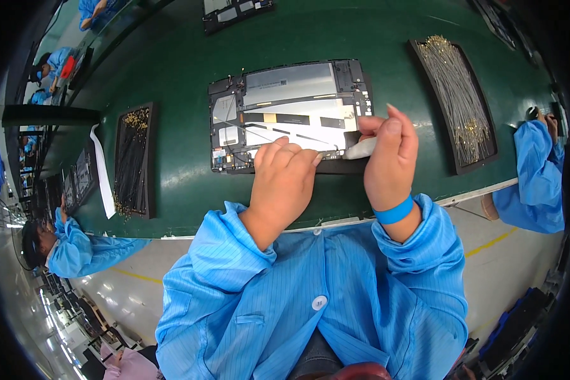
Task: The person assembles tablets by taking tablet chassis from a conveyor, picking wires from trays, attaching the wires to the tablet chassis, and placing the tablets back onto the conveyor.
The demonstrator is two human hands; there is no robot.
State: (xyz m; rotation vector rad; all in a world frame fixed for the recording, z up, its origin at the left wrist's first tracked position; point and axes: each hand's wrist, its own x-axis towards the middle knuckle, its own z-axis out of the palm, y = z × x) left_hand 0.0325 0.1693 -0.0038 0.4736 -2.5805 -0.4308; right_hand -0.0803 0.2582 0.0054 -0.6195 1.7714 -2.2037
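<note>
An opened tablet (291, 85), its silver battery panels, dark boards and thin cables exposed, lies on the green bench in front of me. My left hand (282, 180) rests over its near edge, fingers curled and close together; what they pinch, if anything, is hidden. A thin cable (253, 130) crosses the tablet toward these fingertips. By the tablet's near right corner is my right hand (392, 152), fingers bent and apart. A white finger cot (361, 149) covers one digit, its tip touching the tablet's edge area. I see nothing held in the right hand.
A dark tray (133, 161) of black cables stands left, beside a white strip (102, 171). On the right, another tray (456, 101) holds grey cables with gold ends. Another opened tablet (234, 12) lies at the far side. Co-workers in blue sit left and right.
</note>
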